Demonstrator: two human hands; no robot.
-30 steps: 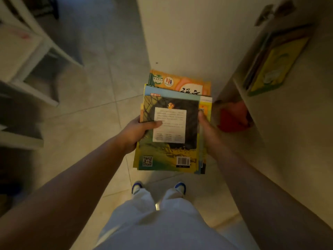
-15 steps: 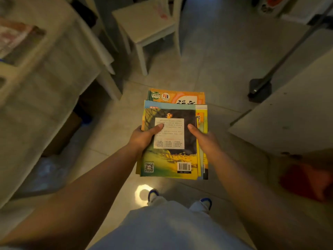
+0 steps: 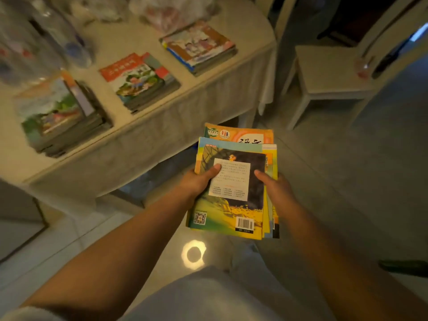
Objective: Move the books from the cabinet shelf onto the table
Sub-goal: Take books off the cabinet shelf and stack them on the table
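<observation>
I carry a stack of thin colourful books (image 3: 234,212) flat in front of me, above the floor. The top one shows a dark back cover with a white text panel and a barcode. My left hand (image 3: 196,181) grips the stack's left edge with the thumb on top. My right hand (image 3: 275,188) grips its right edge, thumb on the cover. The table (image 3: 162,126), draped in a pale cloth, stands to the upper left, apart from the stack. Three piles of books lie on it: a left pile (image 3: 60,117), a middle pile (image 3: 139,82) and a right pile (image 3: 199,47).
Clear plastic bags and bottles (image 3: 41,42) crowd the table's far side. A white chair (image 3: 335,72) stands to the right of the table. The tiled floor (image 3: 347,181) lies open below and to the right. A round light reflection (image 3: 194,254) shines on the tiles.
I have turned away from the cabinet toward the table, which has come into full view at the upper left. The stack stays held in both hands the same way.
</observation>
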